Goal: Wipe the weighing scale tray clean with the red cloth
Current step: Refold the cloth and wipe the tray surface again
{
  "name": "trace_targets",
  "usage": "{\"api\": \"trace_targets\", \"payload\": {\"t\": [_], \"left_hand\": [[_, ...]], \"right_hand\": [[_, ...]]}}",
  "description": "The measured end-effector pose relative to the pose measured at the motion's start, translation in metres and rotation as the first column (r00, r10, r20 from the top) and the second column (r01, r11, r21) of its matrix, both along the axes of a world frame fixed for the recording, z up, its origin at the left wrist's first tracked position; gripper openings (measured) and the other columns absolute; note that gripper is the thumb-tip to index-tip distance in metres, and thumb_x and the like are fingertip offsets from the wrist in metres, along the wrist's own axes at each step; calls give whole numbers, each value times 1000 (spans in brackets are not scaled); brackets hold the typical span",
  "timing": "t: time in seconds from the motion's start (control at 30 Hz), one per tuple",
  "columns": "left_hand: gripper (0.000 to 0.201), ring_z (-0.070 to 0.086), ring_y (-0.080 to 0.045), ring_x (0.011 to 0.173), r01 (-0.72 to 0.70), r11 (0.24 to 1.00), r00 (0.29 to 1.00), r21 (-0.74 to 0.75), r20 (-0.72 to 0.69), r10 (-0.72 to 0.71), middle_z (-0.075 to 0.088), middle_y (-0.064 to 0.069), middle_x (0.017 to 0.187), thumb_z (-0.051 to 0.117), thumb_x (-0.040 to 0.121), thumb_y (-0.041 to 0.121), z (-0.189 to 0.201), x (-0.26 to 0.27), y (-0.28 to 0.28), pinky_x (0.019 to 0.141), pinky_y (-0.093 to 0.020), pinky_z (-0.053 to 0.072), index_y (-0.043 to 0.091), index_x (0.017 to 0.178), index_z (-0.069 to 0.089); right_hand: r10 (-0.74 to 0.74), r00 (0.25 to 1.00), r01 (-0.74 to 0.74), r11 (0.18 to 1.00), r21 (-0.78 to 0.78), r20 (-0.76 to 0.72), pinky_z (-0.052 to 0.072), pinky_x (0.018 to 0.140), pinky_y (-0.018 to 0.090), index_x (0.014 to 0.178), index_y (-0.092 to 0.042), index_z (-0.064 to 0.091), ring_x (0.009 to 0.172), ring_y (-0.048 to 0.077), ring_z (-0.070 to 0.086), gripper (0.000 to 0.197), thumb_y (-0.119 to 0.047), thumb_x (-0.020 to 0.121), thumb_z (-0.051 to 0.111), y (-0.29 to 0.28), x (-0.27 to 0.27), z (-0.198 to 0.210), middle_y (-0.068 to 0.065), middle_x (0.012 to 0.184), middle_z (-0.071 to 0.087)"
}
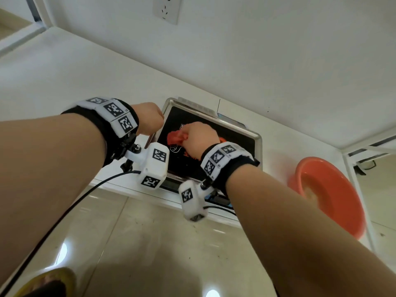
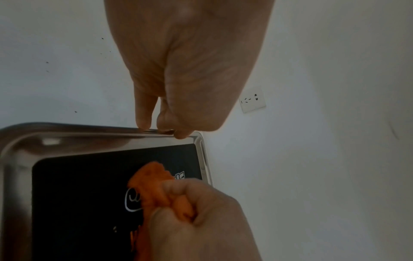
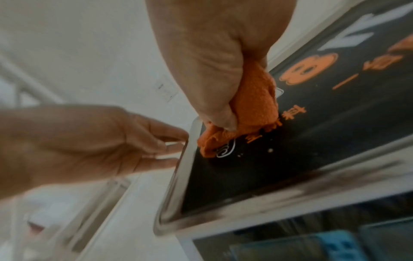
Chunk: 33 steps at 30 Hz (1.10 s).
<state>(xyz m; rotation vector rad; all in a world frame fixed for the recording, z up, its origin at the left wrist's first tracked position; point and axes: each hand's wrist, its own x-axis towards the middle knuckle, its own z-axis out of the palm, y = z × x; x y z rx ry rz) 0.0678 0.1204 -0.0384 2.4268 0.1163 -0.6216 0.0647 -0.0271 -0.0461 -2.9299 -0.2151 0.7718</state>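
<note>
A steel weighing scale tray [image 1: 258,140] with a raised rim and a black printed panel is seen just right of centre in the head view, set on a white ledge [image 1: 75,82] against a white wall. The right hand [image 1: 199,139] is closed in a fist around a bunched red cloth [image 1: 176,137], which is pressed onto the black panel in the tray's left half, close to the left rim. In the right wrist view the cloth [image 3: 250,109] is shown touching the panel beside orange printed characters, with pale specks left on the black surface lower in the frame. The left hand [image 1: 147,118] is placed at the tray's left rim; in the left wrist view its fingertips [image 2: 143,121] are seen pinching the rim edge, so the tray is judged to be steadied.

The wiping is judged to be under way and not finished: only the left part of the panel is covered by the cloth, while the right half, the corners and the rim are not being touched, and whether they are already clean cannot be told.

Open panel is left to the right of the cloth for strokes. The raised rim bounds every side, and the left hand sits just beside the cloth. An orange basin [image 1: 330,196] is seen at the right of the head view, apart from the tray. The ledge's front edge runs just below the scale, above a tiled floor [image 1: 150,254]
</note>
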Motion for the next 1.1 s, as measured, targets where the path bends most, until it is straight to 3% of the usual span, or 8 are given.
{"api": "trace_targets", "payload": {"t": [0.2,0.33,0.47,0.63,0.73,0.83,0.97,1.1], "left_hand": [[41,50,-34,126,-31,999,999,42,24,30,54,-20,135,41,90,-3,8,-2,-13,106,-38,40,-5,129,56],[46,46,-29,131,53,995,996,85,69,-59,47,-15,143,41,92,-1,16,-4,-26,108,-33,38,4,138,49],[50,38,-26,138,184,977,983,112,-5,-184,37,-10,151,37,96,-1,16,-5,-40,112,-29,30,8,145,39],[51,44,-24,133,297,939,955,175,-43,-294,38,-7,151,35,97,3,19,-8,-50,98,-26,40,11,147,36],[46,50,-25,125,363,908,932,211,-57,-359,49,-9,141,36,97,6,20,-10,-51,78,-21,42,10,142,44],[47,44,-25,132,361,899,932,246,-99,-347,43,-9,147,34,99,6,15,-10,-50,100,-25,37,10,146,38],[50,36,-25,139,374,877,927,300,-114,-357,35,-8,152,32,99,6,13,-10,-52,111,-29,29,12,149,32],[50,38,-25,138,392,867,920,308,-117,-374,37,-10,151,34,99,5,12,-10,-58,111,-30,29,10,148,31]], "right_hand": [[-186,982,174,959,224,31,59,85,39,95,-19,75,88,23,70,17,-34,88,72,-48,-4,19,2,92,73],[-335,930,340,940,-9,155,52,72,31,78,-24,69,78,23,68,43,-65,87,59,-97,9,17,-2,78,66],[-254,962,273,922,-276,100,54,83,32,109,-22,73,93,26,69,39,-51,99,49,-104,-2,2,5,100,72],[-258,966,257,966,-36,-5,51,85,32,118,-25,71,106,30,66,27,-28,94,58,-56,-22,-5,8,110,66],[-289,955,296,944,145,-71,60,86,40,97,-20,74,92,27,70,15,-23,90,61,-52,-30,-8,5,94,71],[-402,916,387,873,298,-11,61,82,35,95,-22,76,90,25,73,13,-24,88,66,-80,-25,1,4,93,75],[-489,863,482,872,83,128,58,78,34,92,-22,75,79,22,71,34,-54,89,64,-123,-16,6,4,89,76],[-528,849,525,846,-95,-7,57,87,36,113,-11,70,93,28,68,26,-24,95,58,-133,-22,-7,11,113,71]]}}
